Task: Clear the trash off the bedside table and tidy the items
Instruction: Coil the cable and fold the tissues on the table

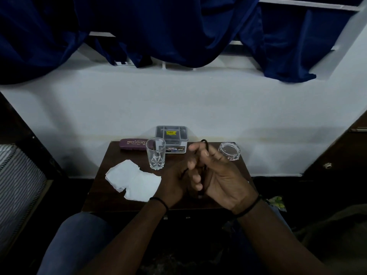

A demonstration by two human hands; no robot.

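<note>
A small dark wooden bedside table [111, 195] stands against the white wall. Above its middle, my left hand [174, 181] and my right hand [218, 175] meet, both holding a thin black cord [204, 144] that loops over my right fingers and runs down between the palms. Crumpled white tissue paper [133, 182] lies on the table's left part. An empty drinking glass [155, 152] stands behind it. A purple spectacle case [133, 144], a grey lidded plastic box [171, 138] and a clear glass ashtray [229, 150] line the back edge.
Blue curtains [158, 26] hang over a window ledge above. A striped mattress [17, 185] sits to the left, dark furniture [333, 155] to the right. My knee in blue trousers [79, 235] is in front of the table. Something green lies on the floor [277, 202] at right.
</note>
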